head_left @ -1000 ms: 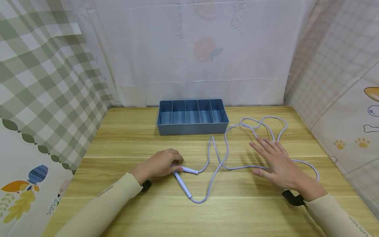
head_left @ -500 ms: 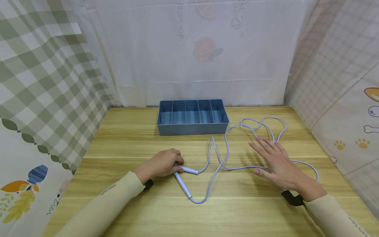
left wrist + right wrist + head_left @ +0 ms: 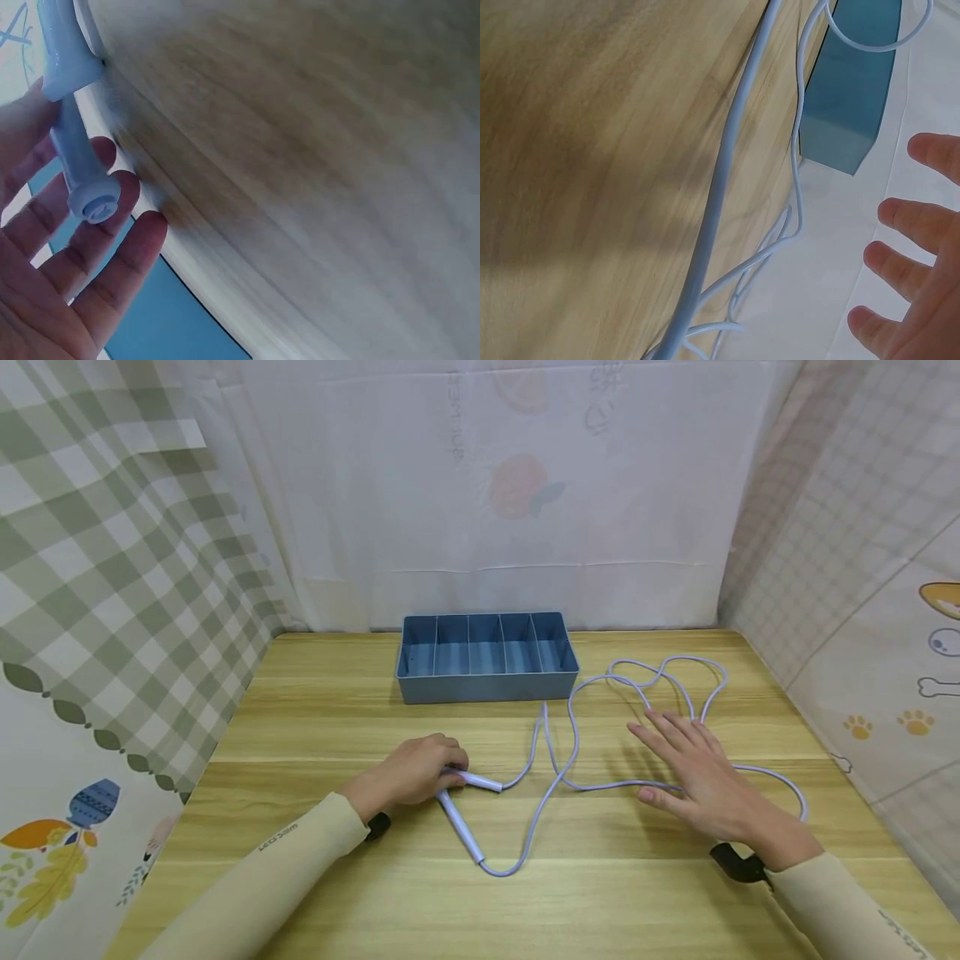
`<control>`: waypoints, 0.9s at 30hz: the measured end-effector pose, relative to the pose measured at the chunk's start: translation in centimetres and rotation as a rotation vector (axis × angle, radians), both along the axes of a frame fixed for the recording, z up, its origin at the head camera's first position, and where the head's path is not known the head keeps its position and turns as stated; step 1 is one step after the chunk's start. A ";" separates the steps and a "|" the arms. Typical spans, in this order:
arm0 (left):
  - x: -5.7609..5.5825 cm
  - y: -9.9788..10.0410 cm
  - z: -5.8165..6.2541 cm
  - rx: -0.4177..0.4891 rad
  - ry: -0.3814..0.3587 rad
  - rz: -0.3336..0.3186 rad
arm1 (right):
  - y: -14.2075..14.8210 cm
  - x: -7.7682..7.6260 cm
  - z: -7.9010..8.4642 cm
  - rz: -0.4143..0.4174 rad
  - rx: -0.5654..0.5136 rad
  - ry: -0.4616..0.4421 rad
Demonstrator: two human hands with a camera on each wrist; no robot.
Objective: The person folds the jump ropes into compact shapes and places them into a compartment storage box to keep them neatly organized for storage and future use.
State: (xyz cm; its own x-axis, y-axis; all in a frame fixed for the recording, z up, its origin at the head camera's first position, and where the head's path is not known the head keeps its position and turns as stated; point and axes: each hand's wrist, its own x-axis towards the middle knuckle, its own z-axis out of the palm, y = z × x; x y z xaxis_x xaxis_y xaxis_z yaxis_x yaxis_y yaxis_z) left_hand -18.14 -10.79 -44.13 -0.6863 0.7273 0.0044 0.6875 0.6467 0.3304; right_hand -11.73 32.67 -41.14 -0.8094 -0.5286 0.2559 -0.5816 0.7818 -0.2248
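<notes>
A pale lilac jump rope lies on the wooden table, its cord (image 3: 576,735) looping toward the right. My left hand (image 3: 412,770) pinches one of its handles (image 3: 482,782) between thumb and fingers, just above the table. The other handle (image 3: 461,827) slants toward the near side, its upper end by my thumb. In the left wrist view, a handle's round end cap (image 3: 96,202) shows in front of the fingers. My right hand (image 3: 701,777) is spread palm down over the cord's right loops, partly hiding them. In the right wrist view its fingers are straight, apart from the cord (image 3: 721,165).
A blue-grey box (image 3: 487,687) with several compartments stands at the back middle of the wooden table (image 3: 322,727). A white curtain (image 3: 375,510) hangs behind it. Patterned cloths close off the left and right sides.
The pinched handle has risen slightly in my left hand, and the cord bend near the box has shifted a little right. My right hand stays nearly still.
</notes>
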 end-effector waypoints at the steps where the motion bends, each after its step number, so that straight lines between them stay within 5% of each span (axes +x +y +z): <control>1: 0.0 0.0 0.0 0.013 0.004 0.006 | 0.0 0.0 0.0 -0.001 0.002 -0.002; 8: -0.3 -0.2 -0.1 0.117 0.007 0.067 | 0.0 0.0 -0.1 -0.010 0.004 -0.005; 18: -0.1 -0.3 0.0 0.125 0.003 0.107 | -0.3 0.1 -0.1 -0.008 -0.004 -0.022; 27: -0.2 -0.2 0.1 0.202 -0.114 0.164 | -0.3 0.1 -0.2 -0.014 -0.008 -0.018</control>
